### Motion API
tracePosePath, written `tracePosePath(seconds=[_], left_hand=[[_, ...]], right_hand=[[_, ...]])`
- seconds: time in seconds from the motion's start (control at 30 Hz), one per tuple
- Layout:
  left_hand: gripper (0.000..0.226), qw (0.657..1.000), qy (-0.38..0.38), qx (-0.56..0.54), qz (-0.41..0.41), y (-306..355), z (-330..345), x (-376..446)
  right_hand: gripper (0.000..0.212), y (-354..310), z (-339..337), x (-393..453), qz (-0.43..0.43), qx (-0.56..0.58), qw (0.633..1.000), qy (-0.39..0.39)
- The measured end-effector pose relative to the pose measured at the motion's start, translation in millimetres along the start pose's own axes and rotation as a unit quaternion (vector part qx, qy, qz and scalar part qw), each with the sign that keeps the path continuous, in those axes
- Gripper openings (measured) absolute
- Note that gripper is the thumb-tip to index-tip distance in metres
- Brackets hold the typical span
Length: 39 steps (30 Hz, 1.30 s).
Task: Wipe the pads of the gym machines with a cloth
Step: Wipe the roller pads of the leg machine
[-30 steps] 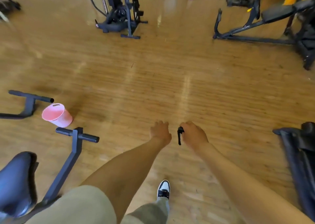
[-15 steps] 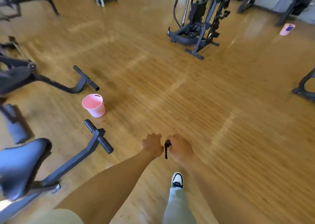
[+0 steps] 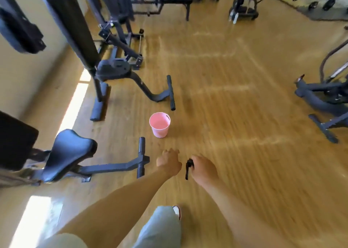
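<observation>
Wood floor (blurred): round pink bucket; right hand grips black cloth; left hand curled, empty.

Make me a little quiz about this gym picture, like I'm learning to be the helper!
1. True or false: the pink bucket stands upright on the wooden floor.
2. Which hand holds the small black thing? A) the left hand B) the right hand C) neither
3. Fill in: the padded seat nearest the person is on their ____ side.

Key
1. True. It stands between two black handlebars.
2. B. The right hand's fingers curl round it. The left hand is curled, and the picture does not show whether it holds anything.
3. Left. No hand touches it.
</observation>
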<state>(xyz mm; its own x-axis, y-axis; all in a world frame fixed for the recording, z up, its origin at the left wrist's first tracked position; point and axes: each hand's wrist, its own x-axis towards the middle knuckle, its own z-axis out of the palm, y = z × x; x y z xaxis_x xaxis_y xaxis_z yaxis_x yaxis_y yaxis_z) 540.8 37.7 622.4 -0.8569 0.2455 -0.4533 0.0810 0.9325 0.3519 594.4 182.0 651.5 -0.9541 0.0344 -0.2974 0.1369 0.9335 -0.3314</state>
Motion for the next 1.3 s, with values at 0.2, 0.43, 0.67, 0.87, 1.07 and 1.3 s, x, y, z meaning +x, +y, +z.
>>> tracePosePath(seconds=[0.2,0.43,0.67,0.87,1.07,1.3], left_hand=[[0.048,0.995,0.022,-0.073,-0.071,-18.7,-49.9,140.9],[0.049,0.976,0.073,-0.134,-0.153,-62.9,-146.8,287.7],[0.052,0.949,0.135,-0.136,-0.252,-121.5,-239.0,381.1],[0.054,0.903,0.176,-0.170,-0.355,-158.0,-291.8,471.8],[0.058,0.817,0.224,-0.249,-0.469,-167.4,-347.0,530.4],[0.053,0.755,0.308,-0.213,-0.538,-213.9,-446.9,523.2]], right_hand=[[0.017,-24.6,-27.7,168.3,-0.098,-0.026,0.995,-0.019],[0.017,-69.9,-79.3,356.7,-0.171,-0.078,0.980,-0.060],[0.019,-146.5,-116.9,521.1,-0.286,-0.132,0.946,-0.074],[0.017,-210.6,-127.7,668.8,-0.399,-0.121,0.904,-0.098],[0.021,-272.7,-145.7,777.1,-0.501,-0.115,0.849,-0.127],[0.021,-377.5,-185.3,825.3,-0.591,-0.096,0.788,-0.147]])
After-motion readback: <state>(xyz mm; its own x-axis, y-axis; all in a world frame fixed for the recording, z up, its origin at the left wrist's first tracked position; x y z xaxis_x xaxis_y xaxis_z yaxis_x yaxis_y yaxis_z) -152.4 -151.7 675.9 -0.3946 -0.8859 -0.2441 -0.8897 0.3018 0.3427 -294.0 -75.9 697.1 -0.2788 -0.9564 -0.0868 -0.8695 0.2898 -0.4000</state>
